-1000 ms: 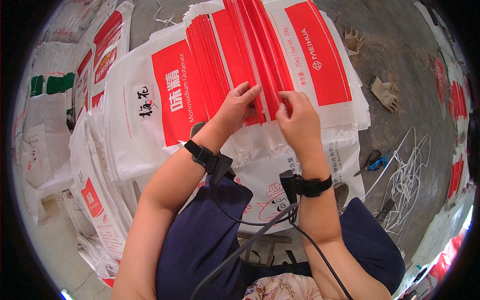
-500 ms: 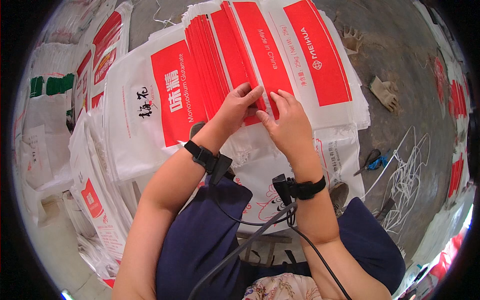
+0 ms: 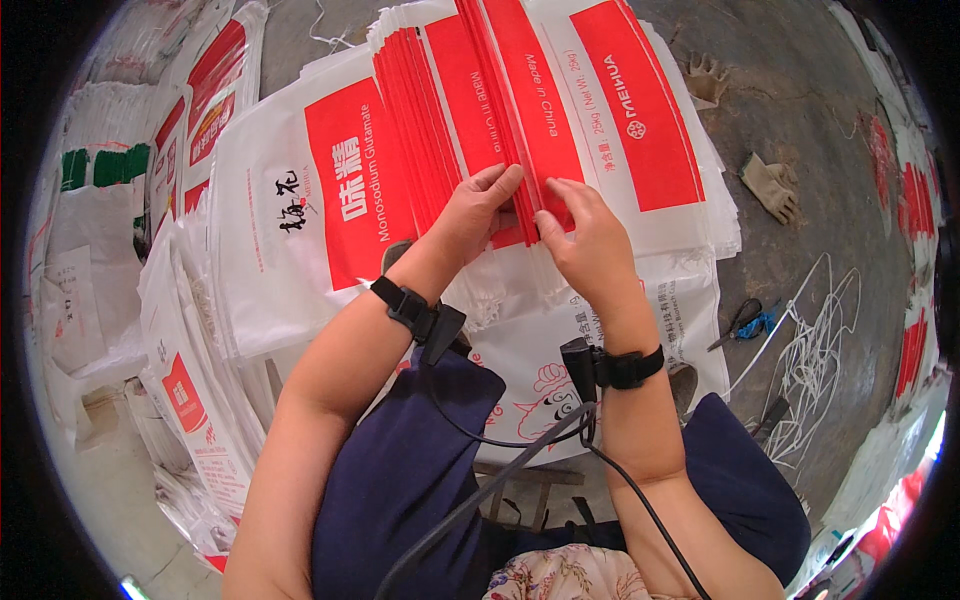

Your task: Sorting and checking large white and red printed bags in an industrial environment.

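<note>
A thick stack of red and white printed woven plastic bags [image 3: 275, 240] lies in front of me, fanned so that several red edges show in narrow rows. My left hand [image 3: 482, 208] is curled in at the near end of these rows, thumb and index finger closed at a raised bundle of red bag edges [image 3: 514, 140]. On the other side of that bundle, my right hand [image 3: 588, 235] has its thumb and bent fingers against the near part of the bag. The undersides of both hands' fingers are partly hidden.
More bag stacks [image 3: 190, 410] stand at the left. On the grey floor [image 3: 790, 225] at right lie work gloves [image 3: 770, 188], a blue-handled tool [image 3: 755, 322] and tangled white string [image 3: 810, 360]. A black cable [image 3: 510, 470] runs from my wrist straps across my lap.
The raised red bag edges have shifted right, uncovering more of the red panel at their left. My right hand has moved slightly right; the left has barely moved.
</note>
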`<action>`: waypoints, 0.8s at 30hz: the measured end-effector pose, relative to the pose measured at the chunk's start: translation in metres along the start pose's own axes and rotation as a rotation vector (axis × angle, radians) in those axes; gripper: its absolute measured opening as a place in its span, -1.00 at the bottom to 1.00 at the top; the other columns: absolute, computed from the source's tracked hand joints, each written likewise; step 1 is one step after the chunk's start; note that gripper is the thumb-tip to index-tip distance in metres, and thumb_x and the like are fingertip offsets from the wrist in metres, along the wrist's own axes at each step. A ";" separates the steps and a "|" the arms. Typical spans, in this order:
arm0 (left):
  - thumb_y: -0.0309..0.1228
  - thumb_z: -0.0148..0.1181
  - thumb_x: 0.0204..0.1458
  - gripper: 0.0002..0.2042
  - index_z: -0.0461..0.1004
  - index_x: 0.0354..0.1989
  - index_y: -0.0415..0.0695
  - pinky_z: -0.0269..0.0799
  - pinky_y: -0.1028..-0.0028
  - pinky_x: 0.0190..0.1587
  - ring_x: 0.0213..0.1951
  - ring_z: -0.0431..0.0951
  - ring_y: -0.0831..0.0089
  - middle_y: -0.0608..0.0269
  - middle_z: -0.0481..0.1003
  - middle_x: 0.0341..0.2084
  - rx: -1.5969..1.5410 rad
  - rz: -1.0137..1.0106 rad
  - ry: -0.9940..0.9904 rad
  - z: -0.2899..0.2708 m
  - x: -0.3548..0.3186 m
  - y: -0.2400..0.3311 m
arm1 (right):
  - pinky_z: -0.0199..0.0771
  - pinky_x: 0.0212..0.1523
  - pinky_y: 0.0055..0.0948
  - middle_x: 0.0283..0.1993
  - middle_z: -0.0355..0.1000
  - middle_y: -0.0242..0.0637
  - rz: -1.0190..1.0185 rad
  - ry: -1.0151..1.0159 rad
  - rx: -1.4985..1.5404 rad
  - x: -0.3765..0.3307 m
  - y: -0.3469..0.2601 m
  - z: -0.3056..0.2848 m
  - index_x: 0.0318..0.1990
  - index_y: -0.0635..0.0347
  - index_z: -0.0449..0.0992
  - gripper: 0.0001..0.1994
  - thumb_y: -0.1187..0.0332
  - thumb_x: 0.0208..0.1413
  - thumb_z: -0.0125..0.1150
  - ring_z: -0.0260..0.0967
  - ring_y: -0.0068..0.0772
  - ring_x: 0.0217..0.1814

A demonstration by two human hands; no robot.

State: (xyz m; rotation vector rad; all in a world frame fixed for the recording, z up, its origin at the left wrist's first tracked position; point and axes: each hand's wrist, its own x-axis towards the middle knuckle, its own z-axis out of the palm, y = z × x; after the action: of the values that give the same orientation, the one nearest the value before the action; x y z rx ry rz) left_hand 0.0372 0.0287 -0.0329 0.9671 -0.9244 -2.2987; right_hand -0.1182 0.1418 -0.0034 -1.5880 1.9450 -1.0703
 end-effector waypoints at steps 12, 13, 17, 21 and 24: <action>-0.23 0.18 0.34 -0.74 0.51 0.05 -0.11 0.67 0.35 -0.08 -0.12 0.64 0.49 0.31 0.61 -0.12 0.029 -0.008 0.014 -0.008 0.003 -0.001 | 0.54 0.03 -0.18 0.01 0.53 -0.09 -0.002 0.064 -0.067 -0.003 -0.019 0.003 0.01 0.16 0.60 -0.73 0.29 0.20 0.25 0.53 -0.03 0.02; -0.23 0.18 0.34 -0.74 0.51 0.05 -0.11 0.67 0.35 -0.08 -0.12 0.64 0.49 0.31 0.61 -0.12 0.028 -0.009 0.014 -0.005 0.002 -0.001 | 0.54 0.03 -0.18 0.01 0.53 -0.09 -0.002 0.064 -0.069 -0.003 -0.017 0.002 0.01 0.16 0.60 -0.73 0.29 0.20 0.25 0.53 -0.03 0.02; -0.18 0.25 0.29 -0.66 0.49 0.06 -0.17 0.64 0.37 -0.06 -0.14 0.62 0.48 0.28 0.58 -0.15 0.005 0.007 0.023 0.002 0.002 0.000 | 0.55 0.01 -0.17 -0.03 0.55 -0.10 0.025 0.097 0.051 -0.001 0.000 -0.002 0.05 0.18 0.59 -0.69 0.30 0.18 0.27 0.55 -0.04 -0.02; -0.17 0.26 0.29 -0.65 0.50 0.08 -0.16 0.64 0.37 -0.06 -0.13 0.62 0.49 0.28 0.59 -0.12 0.017 -0.004 0.036 0.005 0.002 -0.001 | 0.57 -0.03 -0.20 -0.04 0.55 -0.12 0.099 0.246 0.335 0.000 0.004 -0.007 0.11 0.16 0.58 -0.65 0.33 0.18 0.27 0.55 -0.08 -0.05; -0.17 0.26 0.29 -0.65 0.50 0.08 -0.16 0.64 0.36 -0.06 -0.12 0.62 0.48 0.28 0.59 -0.11 0.003 0.001 0.012 0.000 0.003 -0.002 | 0.57 -0.05 -0.21 -0.03 0.55 -0.13 0.084 0.025 0.104 -0.001 -0.006 -0.010 0.08 0.13 0.60 -0.68 0.34 0.18 0.26 0.55 -0.09 -0.07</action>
State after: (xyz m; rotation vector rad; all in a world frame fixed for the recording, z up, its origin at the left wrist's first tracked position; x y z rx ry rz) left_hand 0.0346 0.0281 -0.0355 0.9805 -0.9236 -2.2887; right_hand -0.1213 0.1453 0.0072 -1.4314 1.9213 -1.1431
